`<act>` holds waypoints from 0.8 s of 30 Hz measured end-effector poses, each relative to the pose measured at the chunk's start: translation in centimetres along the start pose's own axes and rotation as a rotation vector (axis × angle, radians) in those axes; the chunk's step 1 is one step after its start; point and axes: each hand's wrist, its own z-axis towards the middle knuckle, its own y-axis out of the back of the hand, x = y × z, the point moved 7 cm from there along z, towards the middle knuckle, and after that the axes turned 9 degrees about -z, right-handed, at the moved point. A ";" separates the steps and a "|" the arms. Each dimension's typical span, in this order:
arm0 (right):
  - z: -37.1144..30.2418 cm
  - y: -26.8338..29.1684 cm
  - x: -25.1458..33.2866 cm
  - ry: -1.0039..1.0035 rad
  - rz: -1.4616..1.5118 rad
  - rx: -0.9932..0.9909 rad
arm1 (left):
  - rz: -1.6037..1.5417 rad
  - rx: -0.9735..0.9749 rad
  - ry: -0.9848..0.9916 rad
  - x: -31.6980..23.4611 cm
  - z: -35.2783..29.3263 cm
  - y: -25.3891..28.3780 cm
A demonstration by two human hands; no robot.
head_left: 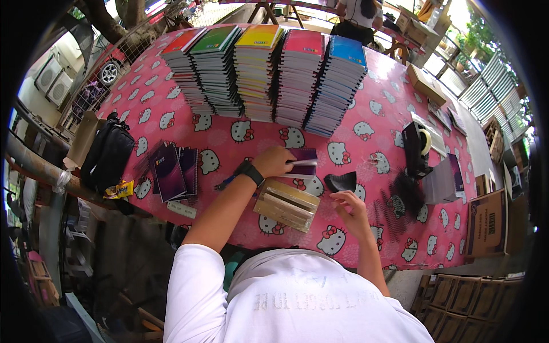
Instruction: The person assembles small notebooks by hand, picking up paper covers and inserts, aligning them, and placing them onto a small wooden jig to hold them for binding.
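My left hand [275, 162], with a black watch on the wrist, reaches out to a small purple notebook [304, 170] and is closed at its left edge. White pages show between the notebook's purple parts. Just nearer to me lies a tan wooden block [286, 204] with a long groove across it. My right hand [351, 212] hovers right of the block, fingers apart and holding nothing. Close to its fingertips sits a curved black piece [341, 182]. A blue tool [227, 182] is partly hidden behind my left forearm.
Tall stacks of spiral notebooks [257, 74] stand at the back. Several purple notebooks [171, 174] lie left, beside a black bag [107, 151]. Black wire coils [394, 206], a tape dispenser [416, 150] and a stack of pages [440, 182] are right. A person [357, 17] sits beyond the table.
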 end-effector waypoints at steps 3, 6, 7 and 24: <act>0.0 -0.5 -0.7 -0.022 0.030 0.016 | 0.052 -0.316 0.116 -1.6 -1.0 4.5; 0.0 -1.1 -2.0 -0.245 0.562 0.046 | 0.231 -0.762 -0.145 -6.7 -3.8 9.5; 0.1 -1.6 -2.4 -0.354 0.826 0.057 | 0.292 -0.725 -0.277 -9.0 -4.3 9.1; -2.1 -3.2 1.4 0.037 0.229 -0.169 | 0.127 -0.416 -0.227 -13.1 -10.1 1.9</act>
